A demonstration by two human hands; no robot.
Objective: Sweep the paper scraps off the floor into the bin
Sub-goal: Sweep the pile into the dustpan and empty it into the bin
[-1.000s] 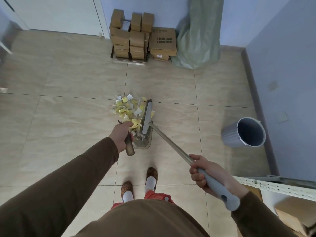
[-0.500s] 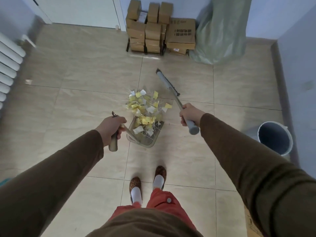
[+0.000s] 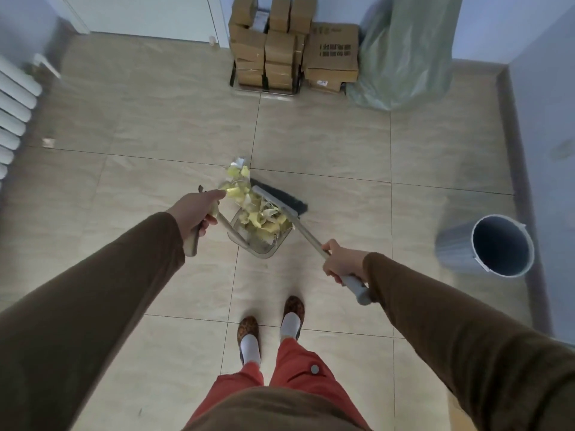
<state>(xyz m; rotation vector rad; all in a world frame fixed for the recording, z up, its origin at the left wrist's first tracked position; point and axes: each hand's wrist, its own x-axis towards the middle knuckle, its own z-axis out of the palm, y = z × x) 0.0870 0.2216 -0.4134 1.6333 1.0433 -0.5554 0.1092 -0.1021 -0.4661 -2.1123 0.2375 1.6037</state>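
On the tiled floor at right stands the grey bin [image 3: 485, 247], its dark inside showing nothing. Nearer centre, the clear dustpan [image 3: 259, 236] holds yellow and white paper scraps [image 3: 264, 220]. Left hand [image 3: 194, 211] grips its handle; right hand [image 3: 343, 264] clasps the broom [image 3: 280, 202].

The left hand [image 3: 194, 213] grips a clear dustpan [image 3: 259, 241] heaped with yellow scraps [image 3: 264, 219]. The right hand [image 3: 342, 262] holds the broom [image 3: 281, 202] against them. The bin [image 3: 485, 247] stands well apart, near the right wall.
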